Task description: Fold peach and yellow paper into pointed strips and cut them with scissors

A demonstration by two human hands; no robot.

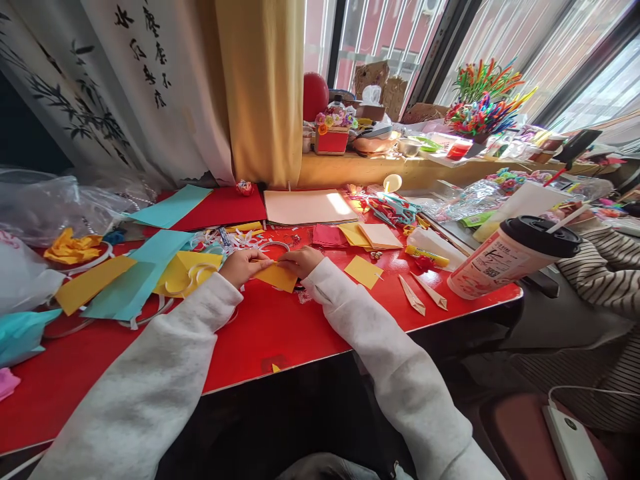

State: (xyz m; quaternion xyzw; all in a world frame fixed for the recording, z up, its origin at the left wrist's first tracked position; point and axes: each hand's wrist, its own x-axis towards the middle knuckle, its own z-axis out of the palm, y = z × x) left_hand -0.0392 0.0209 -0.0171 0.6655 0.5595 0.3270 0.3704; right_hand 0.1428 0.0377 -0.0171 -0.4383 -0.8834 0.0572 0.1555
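Both my hands hold one small yellow sheet of paper (278, 277) just above the red table (280, 333). My left hand (243, 267) pinches its left edge, and my right hand (303, 261) grips its upper right part with bent fingers. To the right lies a yellow paper square (363, 271). Past it are two folded pale paper points (413, 295). Behind my hands are a stack of red squares (331, 235) and a pile of yellow and peach squares (379, 236). Larger yellow paper (187, 272) lies left of my left hand.
A paper cup (487, 263) with a black lid and straw stands near the table's right end. Scissors (400, 211) and a glue stick (427, 256) lie behind. Blue sheets (145, 280) and plastic bags (55, 207) fill the left. A person in a striped sleeve (607, 260) sits at right.
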